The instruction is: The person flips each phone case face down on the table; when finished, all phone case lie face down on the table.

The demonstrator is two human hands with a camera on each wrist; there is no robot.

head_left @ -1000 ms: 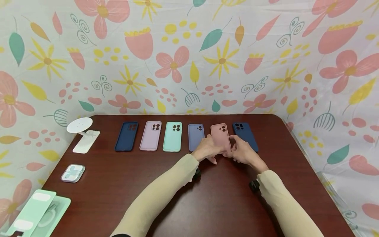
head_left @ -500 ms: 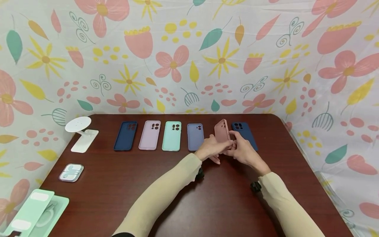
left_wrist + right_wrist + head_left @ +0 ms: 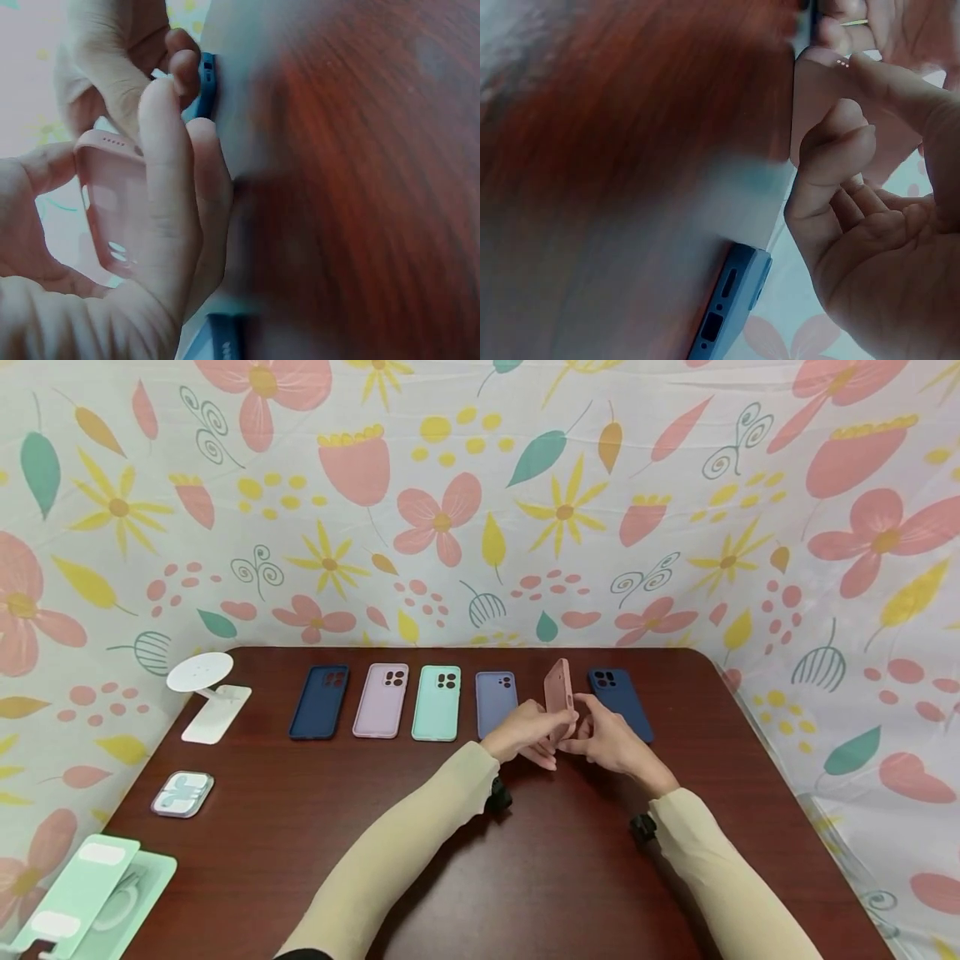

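Observation:
A pink phone case (image 3: 557, 689) stands raised and tilted above the table, its hollow inside facing the left wrist camera. My left hand (image 3: 527, 729) grips it, with the thumb and fingers around its sides. At its lower right edge, my right hand (image 3: 617, 743) pinches the case between thumb and curled fingers; the exact contact is partly hidden. In the right wrist view the thumb lies by the small holes in the pink case (image 3: 810, 105). Close by on the table are a periwinkle phone case (image 3: 495, 702) at left and a navy phone case (image 3: 622, 702) at right.
Further left lie a mint case (image 3: 437, 706), a lilac case (image 3: 380, 706) and a dark blue case (image 3: 318, 706). A white stand (image 3: 213, 718), an earphone box (image 3: 182, 794) and a pale green package (image 3: 82, 893) line the table's left side. A floral curtain (image 3: 480, 527) hangs behind.
The pink case has gone from lying almost flat, back upward, to standing steeply on its side. Both hands have kept hold of it, shifting slightly.

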